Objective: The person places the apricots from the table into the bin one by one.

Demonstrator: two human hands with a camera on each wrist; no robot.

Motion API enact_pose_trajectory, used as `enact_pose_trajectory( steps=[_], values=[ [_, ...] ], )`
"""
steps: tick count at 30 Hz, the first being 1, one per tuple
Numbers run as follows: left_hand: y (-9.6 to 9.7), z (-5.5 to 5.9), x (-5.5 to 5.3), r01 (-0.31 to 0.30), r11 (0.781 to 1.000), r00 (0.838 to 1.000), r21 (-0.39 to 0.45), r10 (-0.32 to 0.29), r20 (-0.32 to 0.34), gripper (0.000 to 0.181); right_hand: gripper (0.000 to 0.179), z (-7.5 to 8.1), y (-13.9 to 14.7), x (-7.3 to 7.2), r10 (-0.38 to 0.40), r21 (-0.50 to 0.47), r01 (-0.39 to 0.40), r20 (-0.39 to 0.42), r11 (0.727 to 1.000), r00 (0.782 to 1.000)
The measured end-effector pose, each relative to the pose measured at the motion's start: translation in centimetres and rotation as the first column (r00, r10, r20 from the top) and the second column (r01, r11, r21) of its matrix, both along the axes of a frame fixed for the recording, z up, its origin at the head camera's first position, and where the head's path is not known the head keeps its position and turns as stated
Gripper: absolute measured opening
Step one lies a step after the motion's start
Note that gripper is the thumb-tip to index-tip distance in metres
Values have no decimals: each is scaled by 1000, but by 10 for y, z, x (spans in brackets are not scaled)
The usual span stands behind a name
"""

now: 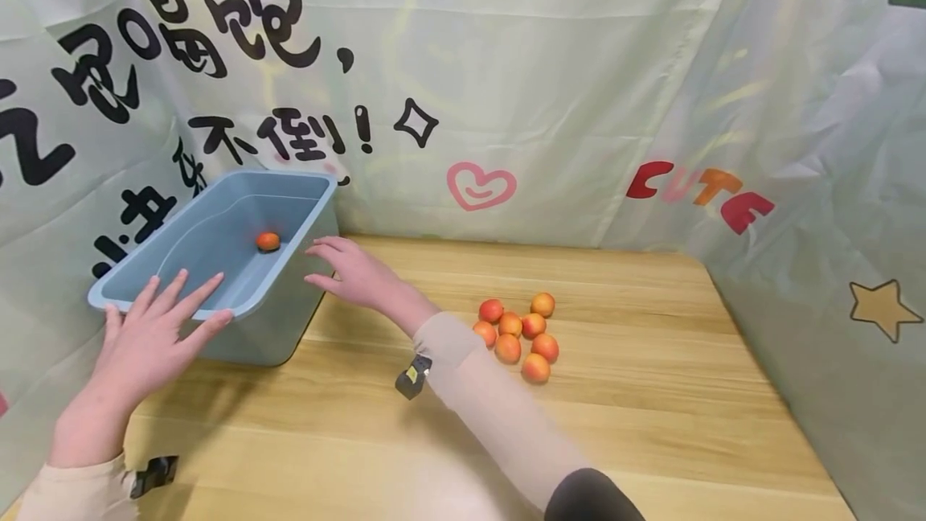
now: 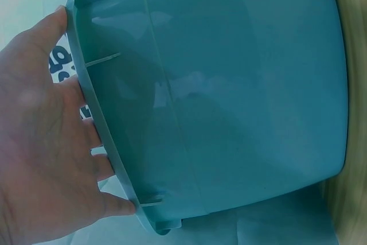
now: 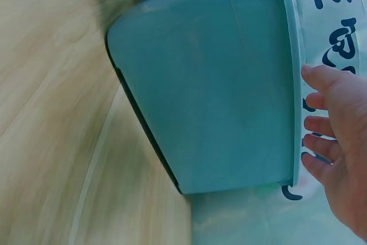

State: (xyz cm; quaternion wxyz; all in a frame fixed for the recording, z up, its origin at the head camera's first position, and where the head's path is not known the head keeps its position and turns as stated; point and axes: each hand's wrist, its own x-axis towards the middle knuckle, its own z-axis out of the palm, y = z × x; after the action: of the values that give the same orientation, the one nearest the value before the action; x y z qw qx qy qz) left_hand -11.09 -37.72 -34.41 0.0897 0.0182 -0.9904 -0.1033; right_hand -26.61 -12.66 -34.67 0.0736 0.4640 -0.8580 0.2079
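A blue plastic bin (image 1: pixel 264 336) stands on the table at the left, with one orange-red apricot (image 1: pixel 268 242) on its floor. My left hand (image 1: pixel 148 344) rests on the near rim, fingers stretched out over the opening; in the left wrist view, thumb and little finger lie at the rim's edge. Beside the bin's right rim is my right hand (image 1: pixel 358 272), fingers loosely extended toward it with nothing in them. Its fingertips are right at the rim in the right wrist view. Several apricots (image 1: pixel 509 348) lie in a loose cluster on the table, right of my right forearm.
The wooden table (image 1: pixel 637 416) ends at a printed fabric curtain (image 1: pixel 564 103) behind and on both sides. The bin stands close against the curtain in the left back corner. A small black device (image 1: pixel 414 377) is strapped at my right wrist.
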Motion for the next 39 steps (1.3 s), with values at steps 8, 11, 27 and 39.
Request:
enact_pose_trajectory(
  steps=[8, 11, 27, 39],
  values=[
    [1, 0, 3, 8, 1000, 1000, -3, -8, -9, 64, 47, -1, 36, 7, 4, 9, -3, -38, 1000, 999],
    [1, 0, 3, 9, 1000, 1000, -1, -9, -6, 64, 47, -1, 50, 9, -1, -7, 0, -56, 1000, 998],
    [-1, -1, 2, 10, 1000, 1000, 1, -10, 3, 64, 47, -1, 110, 24, -15, -87, 0, -174, 996, 985],
    [-1, 1, 2, 12, 1000, 1000, -9, -12, 4, 64, 46, -11, 158, 35, -38, -140, 6, -226, 990, 973]
  ],
)
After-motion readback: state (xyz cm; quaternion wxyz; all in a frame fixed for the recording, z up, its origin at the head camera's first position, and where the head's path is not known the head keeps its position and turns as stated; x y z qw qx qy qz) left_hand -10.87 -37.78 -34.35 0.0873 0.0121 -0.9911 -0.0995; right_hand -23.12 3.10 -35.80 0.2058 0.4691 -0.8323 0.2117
